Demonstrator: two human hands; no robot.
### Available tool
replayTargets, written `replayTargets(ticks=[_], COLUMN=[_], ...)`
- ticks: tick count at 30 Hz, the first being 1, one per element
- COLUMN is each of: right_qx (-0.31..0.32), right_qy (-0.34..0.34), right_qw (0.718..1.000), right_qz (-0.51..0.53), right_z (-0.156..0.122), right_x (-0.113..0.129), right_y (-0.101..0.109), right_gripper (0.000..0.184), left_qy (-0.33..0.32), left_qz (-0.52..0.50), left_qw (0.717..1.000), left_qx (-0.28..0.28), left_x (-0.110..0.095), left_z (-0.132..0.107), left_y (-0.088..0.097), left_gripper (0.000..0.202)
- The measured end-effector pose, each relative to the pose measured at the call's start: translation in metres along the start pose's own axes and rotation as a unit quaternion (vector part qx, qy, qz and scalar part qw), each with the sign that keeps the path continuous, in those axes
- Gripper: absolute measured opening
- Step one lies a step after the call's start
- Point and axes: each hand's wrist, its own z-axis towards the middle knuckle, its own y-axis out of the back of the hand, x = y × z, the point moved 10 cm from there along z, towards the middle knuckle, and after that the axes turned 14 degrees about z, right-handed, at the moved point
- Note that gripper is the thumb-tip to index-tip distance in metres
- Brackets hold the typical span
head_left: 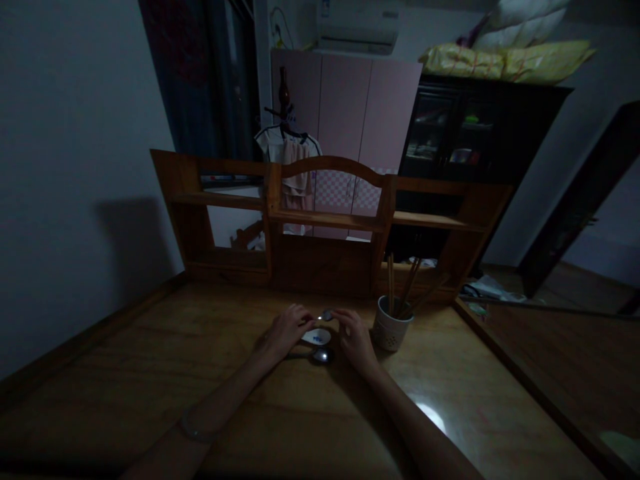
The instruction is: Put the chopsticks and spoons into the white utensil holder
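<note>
A small metal spoon point(326, 315) lies between my two hands, just beyond the other spoons. My left hand point(290, 328) is closed at its handle end, and the handle is mostly hidden by the fingers. At the bowl end, the fingertips of my right hand point(354, 335) pinch the rim. Nearer to me, a white spoon with a blue pattern point(317, 337) rests on the desk, its handle under or behind my left hand. Closest to me is a larger metal spoon point(321, 356), bowl to the right.
Right of my right hand stands a pale holder point(392, 328) with several chopsticks point(404, 290) leaning in it. A wooden shelf unit point(325, 263) rises along the back of the wooden desk point(215, 380). A wall point(75, 220) borders the left side.
</note>
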Motion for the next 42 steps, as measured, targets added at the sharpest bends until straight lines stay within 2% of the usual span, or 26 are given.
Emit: replayTargets(ticks=[11, 23, 32, 36, 42], right_qx=[-0.018, -0.007, -0.027, -0.042, -0.045], right_qy=[0.027, 0.032, -0.012, -0.024, -0.063], right_qw=[0.999, 0.999, 0.999, 0.997, 0.995], right_qz=[0.010, 0.018, 0.037, 0.063, 0.057], right_z=[0.002, 0.003, 0.002, 0.002, -0.001], right_x=[0.004, 0.019, 0.012, 0.015, 0.003], right_y=[0.002, 0.002, 0.002, 0.003, 0.005], right_gripper=[0.043, 0.042, 0.016, 0.025, 0.037], left_qy=[0.015, -0.002, -0.010, -0.025, -0.057], left_qz=[0.006, 0.068, 0.083, 0.080, 0.085], left_qw=[0.999, 0.997, 0.996, 0.995, 0.993], left_qx=[-0.039, -0.041, -0.044, -0.048, -0.052], left_x=[0.003, -0.004, -0.010, -0.014, -0.022], left_z=[0.000, 0.001, 0.000, 0.000, -0.002], left_y=[0.011, 0.019, 0.020, 0.022, 0.025], left_gripper=[0.008, 0.015, 0.021, 0.021, 0.028])
